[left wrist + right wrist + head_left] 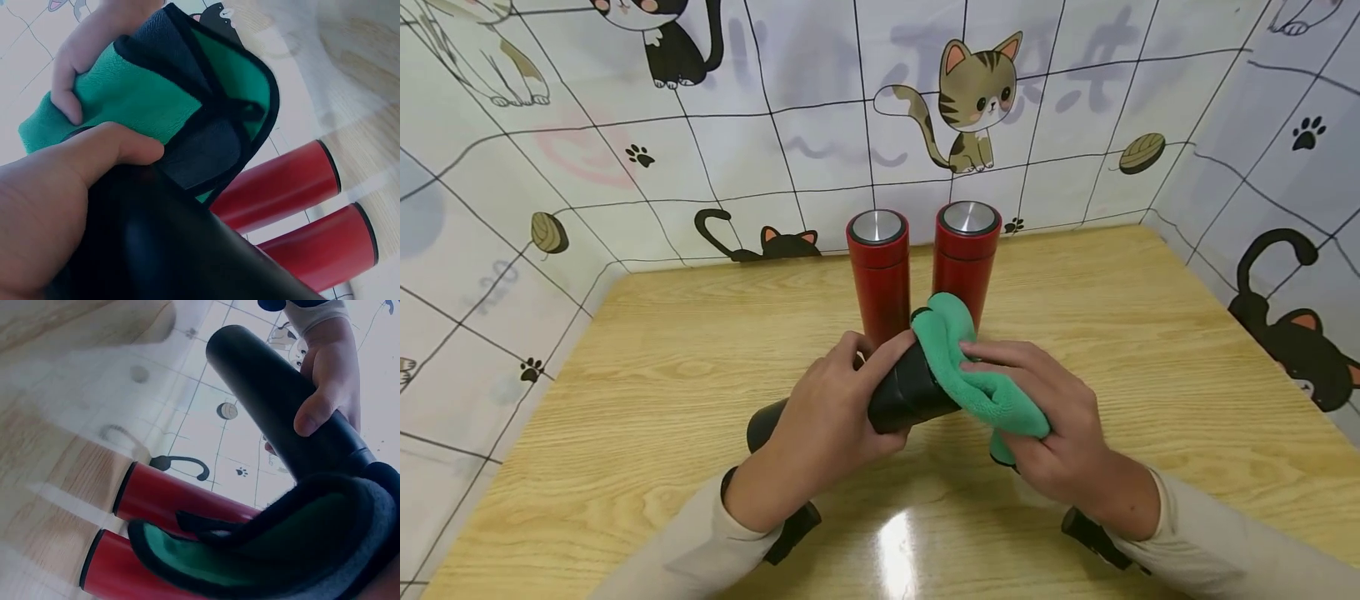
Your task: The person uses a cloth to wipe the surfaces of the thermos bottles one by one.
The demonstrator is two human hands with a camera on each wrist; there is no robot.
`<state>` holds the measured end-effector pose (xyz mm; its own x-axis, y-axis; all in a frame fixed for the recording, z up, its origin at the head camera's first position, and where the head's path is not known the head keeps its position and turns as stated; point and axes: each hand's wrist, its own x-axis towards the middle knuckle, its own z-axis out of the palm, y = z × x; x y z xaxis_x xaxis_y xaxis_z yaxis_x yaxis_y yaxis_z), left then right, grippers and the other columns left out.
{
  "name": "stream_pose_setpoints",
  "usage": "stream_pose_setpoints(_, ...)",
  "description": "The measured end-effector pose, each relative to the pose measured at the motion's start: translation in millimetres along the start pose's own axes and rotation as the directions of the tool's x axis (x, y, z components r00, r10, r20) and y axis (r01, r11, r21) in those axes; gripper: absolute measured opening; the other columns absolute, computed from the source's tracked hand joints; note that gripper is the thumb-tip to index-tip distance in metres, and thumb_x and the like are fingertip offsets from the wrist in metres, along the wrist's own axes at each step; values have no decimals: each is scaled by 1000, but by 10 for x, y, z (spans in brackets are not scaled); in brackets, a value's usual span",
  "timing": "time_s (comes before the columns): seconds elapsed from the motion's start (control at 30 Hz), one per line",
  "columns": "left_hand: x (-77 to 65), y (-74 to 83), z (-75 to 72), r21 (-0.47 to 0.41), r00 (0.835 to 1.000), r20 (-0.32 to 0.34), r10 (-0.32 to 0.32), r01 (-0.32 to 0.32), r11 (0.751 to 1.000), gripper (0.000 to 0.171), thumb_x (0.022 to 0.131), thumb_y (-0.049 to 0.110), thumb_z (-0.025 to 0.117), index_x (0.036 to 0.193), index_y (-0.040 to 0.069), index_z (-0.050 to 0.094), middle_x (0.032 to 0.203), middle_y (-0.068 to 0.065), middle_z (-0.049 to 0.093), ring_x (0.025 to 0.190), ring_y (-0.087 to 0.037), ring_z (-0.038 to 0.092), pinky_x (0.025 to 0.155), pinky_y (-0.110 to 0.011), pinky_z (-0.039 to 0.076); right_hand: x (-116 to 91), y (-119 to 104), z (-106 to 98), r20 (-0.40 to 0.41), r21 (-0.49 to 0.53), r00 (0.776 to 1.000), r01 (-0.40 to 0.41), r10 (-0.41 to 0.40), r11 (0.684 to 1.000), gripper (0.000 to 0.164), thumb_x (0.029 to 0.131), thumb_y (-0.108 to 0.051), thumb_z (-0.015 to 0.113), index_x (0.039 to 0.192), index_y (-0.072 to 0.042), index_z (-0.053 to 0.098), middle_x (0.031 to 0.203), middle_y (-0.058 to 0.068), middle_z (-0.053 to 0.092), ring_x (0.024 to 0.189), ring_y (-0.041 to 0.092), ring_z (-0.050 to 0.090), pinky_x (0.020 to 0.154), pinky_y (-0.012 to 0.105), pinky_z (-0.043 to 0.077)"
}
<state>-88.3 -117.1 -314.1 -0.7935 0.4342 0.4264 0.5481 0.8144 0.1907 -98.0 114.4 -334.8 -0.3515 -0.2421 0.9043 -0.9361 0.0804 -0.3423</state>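
Note:
My left hand (831, 404) grips a black thermos flask (262, 394) round its body, tilted above the table. In the left wrist view the thumb lies along its dark side. My right hand (1060, 417) holds a green cloth (958, 358) with dark trim against the flask's upper end, covering that end. The cloth's grey-black underside shows folded over in the left wrist view. Just beyond the hands stand two red thermos flasks (880, 275) (967, 250) with silver-topped lids, side by side and upright; the cloth overlaps the right one in the head view.
The wooden table (700, 325) reaches back to a wall covering (820, 150) printed with cartoon cats and grid lines, which also rises at both sides. Both red flasks stand near the table's back edge. Dark straps with small devices sit on both wrists.

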Motion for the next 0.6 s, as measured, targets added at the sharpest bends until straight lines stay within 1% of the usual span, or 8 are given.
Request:
stream_pose_setpoints(0.1, 2, -9, -11, 25, 1000, -5, -1, 1, 1000, 95, 64, 34, 89, 146, 32, 42, 104, -6, 57, 77, -20, 61, 65, -32, 54, -15, 7, -16, 18, -12, 997, -69, 69, 998, 24, 97, -5, 54, 109, 10, 68, 122, 19, 67, 122, 19, 63, 105, 25, 49)
stream_pose_setpoints(0.17, 0, -13, -14, 37, 1000, -6, -12, 12, 999, 96, 64, 35, 89, 147, 33, 42, 105, -7, 57, 76, -20, 61, 64, -33, 53, -27, 12, -23, 26, -3, 996, -85, 85, 996, 24, 97, -4, 54, 110, 10, 68, 124, 18, 67, 122, 18, 63, 105, 25, 49)
stream_pose_setpoints(0.27, 3, -9, -10, 32, 1000, -5, -13, 13, 999, 96, 63, 35, 90, 147, 32, 42, 106, -7, 57, 76, -21, 61, 64, -33, 54, -22, 20, -16, 20, 20, 999, -36, 35, 999, 25, 97, -6, 54, 107, 12, 68, 123, 19, 66, 121, 20, 63, 105, 26, 49)
stream_pose_setpoints(0.33, 0, -2, -4, 33, 1000, 5, -3, 3, 999, 95, 63, 36, 90, 146, 31, 44, 105, -7, 57, 76, -20, 61, 64, -32, 54, -13, 21, -8, 14, 30, 1000, -4, 4, 1000, 25, 96, -4, 53, 106, 13, 68, 123, 20, 66, 121, 22, 63, 106, 27, 49)
stream_pose_setpoints(0.4, -5, 7, -1, 42, 1000, 20, 11, -12, 999, 92, 64, 37, 90, 144, 29, 45, 104, -7, 57, 75, -20, 61, 63, -31, 54, -12, 11, -8, 18, 19, 1000, -7, 7, 1000, 24, 94, -1, 52, 106, 13, 68, 122, 20, 66, 121, 22, 63, 106, 27, 49)
stream_pose_setpoints(0.5, -15, 13, -10, 61, 999, 31, 20, -22, 998, 91, 65, 39, 88, 144, 29, 45, 103, -6, 57, 75, -18, 60, 62, -30, 53, -22, -13, -22, 31, -19, 997, -68, 68, 998, 25, 94, -1, 53, 110, 10, 68, 123, 19, 67, 122, 19, 63, 105, 25, 49)
stream_pose_setpoints(0.6, -16, 8, -35, 57, 1000, 5, 4, -4, 998, 93, 65, 38, 87, 146, 32, 43, 103, -5, 57, 73, -18, 61, 62, -31, 53, -34, -32, -35, 42, -52, 990, -129, 131, 990, 25, 94, -3, 56, 114, 7, 67, 124, 17, 67, 123, 16, 62, 105, 23, 49)
